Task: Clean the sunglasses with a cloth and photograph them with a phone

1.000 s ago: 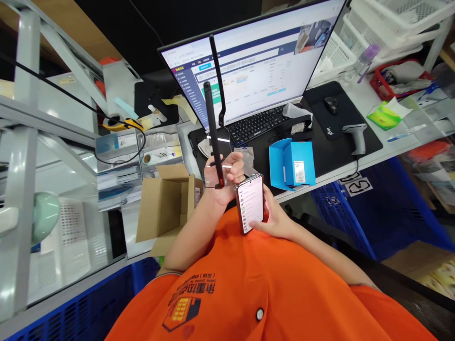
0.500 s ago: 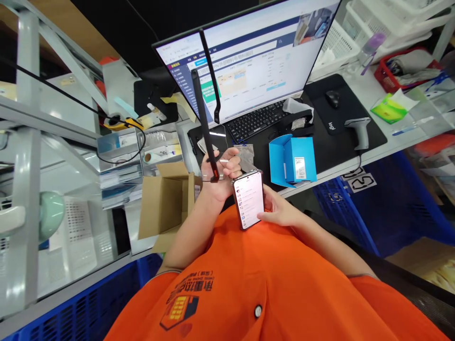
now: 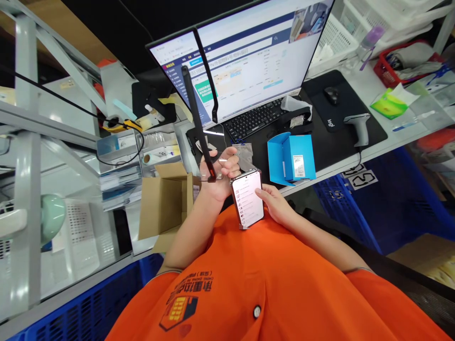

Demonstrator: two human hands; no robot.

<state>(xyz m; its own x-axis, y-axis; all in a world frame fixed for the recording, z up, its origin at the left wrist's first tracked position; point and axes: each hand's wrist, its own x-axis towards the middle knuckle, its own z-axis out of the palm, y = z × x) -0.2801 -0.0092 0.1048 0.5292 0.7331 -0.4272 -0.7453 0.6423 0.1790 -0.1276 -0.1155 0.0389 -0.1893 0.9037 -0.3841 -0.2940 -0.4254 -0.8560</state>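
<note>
My right hand (image 3: 276, 206) holds a phone (image 3: 248, 198) just above my orange shirt. The phone's lit screen faces up and shows a list, and my thumb rests on its right edge. My left hand (image 3: 217, 176) is right beside the phone's top left corner. Its fingers are curled and pinch a thin clear sheet (image 3: 210, 171). A black rod (image 3: 195, 113) rises in front of that hand toward the monitor. An open blue box (image 3: 292, 158) stands on the black desk mat just beyond the phone.
A monitor (image 3: 245, 61), keyboard (image 3: 254, 122), mouse (image 3: 331, 96) and barcode scanner (image 3: 356, 128) are on the desk ahead. An open cardboard box (image 3: 166, 203) sits to the left, next to shelves. Blue crates (image 3: 359, 208) stand under the desk on the right.
The phone has tilted slightly flatter and my right thumb has come round onto its screen edge. My left hand stays closed beside it. The view has shifted a little.
</note>
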